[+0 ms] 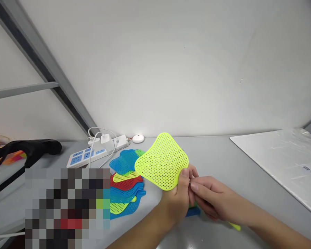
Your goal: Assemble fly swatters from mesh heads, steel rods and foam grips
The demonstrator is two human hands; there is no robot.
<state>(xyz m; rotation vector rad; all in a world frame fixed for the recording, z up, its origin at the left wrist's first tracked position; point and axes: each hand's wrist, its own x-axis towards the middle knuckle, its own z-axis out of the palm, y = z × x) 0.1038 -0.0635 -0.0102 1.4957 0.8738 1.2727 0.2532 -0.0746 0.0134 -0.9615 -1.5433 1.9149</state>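
Note:
A yellow-green perforated fly swatter head [162, 160] is raised above the table, gripped at its lower right edge by my left hand [177, 193], thumb on top. My right hand [215, 195] meets the left one there, thumb and fingers pinched on a tiny metallic bit at the swatter's neck. The neck itself is mostly hidden by the fingers. Under my hands, parts of a blue piece [193, 211] and a green one show. A yellow tip [234, 226] pokes out below my right forearm.
Blue, red and yellow swatter heads [126, 183] lie piled to the left. Behind them are a power strip [98, 152] with white plugs and cables, and a round white device [138, 138]. A white wrapped panel [282, 159] lies right; a black strap [28, 152] is far left. A pixelated patch hides the lower left.

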